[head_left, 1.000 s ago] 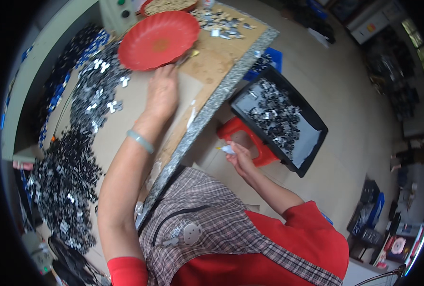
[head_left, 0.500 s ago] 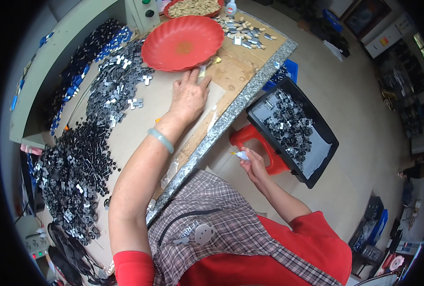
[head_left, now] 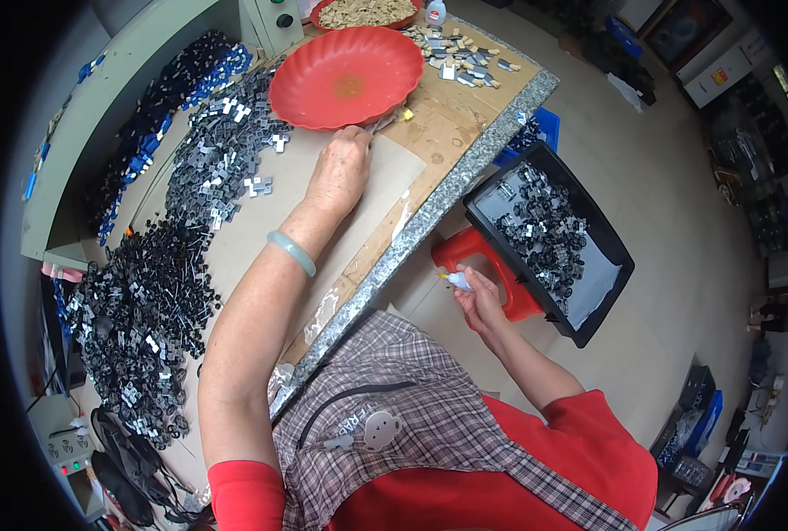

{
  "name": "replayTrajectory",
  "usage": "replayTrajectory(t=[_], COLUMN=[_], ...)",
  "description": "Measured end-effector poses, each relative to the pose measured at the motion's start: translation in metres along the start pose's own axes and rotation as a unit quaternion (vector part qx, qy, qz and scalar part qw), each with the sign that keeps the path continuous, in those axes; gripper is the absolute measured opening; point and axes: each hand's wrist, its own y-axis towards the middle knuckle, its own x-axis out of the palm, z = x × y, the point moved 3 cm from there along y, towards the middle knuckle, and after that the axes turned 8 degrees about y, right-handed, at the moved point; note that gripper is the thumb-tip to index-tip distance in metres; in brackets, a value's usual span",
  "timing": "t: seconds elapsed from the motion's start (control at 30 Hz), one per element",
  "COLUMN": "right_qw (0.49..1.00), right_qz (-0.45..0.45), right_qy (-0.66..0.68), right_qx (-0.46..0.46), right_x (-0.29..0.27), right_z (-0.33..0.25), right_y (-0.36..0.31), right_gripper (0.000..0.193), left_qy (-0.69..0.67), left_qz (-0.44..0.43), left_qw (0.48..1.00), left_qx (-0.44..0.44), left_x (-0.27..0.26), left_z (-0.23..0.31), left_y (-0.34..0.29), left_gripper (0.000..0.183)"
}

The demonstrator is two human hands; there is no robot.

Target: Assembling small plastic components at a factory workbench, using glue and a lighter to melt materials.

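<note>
Cardboard covers my bench [head_left: 500, 111], heaped with black clips [head_left: 137, 310] on the left. My left hand [head_left: 339, 170] rests knuckles-up by the empty red dish [head_left: 345, 64], fingers curled on something I cannot tell. My right hand [head_left: 478, 296] grips a small white bottle [head_left: 458, 280] beside the black tray [head_left: 500, 232], part filled. Much seems left.

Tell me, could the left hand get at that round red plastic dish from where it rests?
Probably yes: the left hand rests on the bench just below the round red plastic dish, and nothing lies between them.
</note>
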Motion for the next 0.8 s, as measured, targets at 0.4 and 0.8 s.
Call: replayTrajectory(t=[0.4, 0.8], right_qw=[1.000, 0.989], right_qz=[0.002, -0.107], right_qy=[0.010, 0.034], right_qx=[0.003, -0.095], right_x=[0.003, 0.093], right_z=[-0.009, -0.088], right_y=[-0.008, -0.038], right_gripper=[0.028, 0.035], left_qy=[0.094, -0.387], left_qz=[0.039, 0.105], left_qw=[0.995, 0.886], left_qx=[-0.003, -0.232], left_x=[0.007, -0.070], left_z=[-0.003, 0.012], left_y=[0.009, -0.059], left_gripper=[0.019, 0.021])
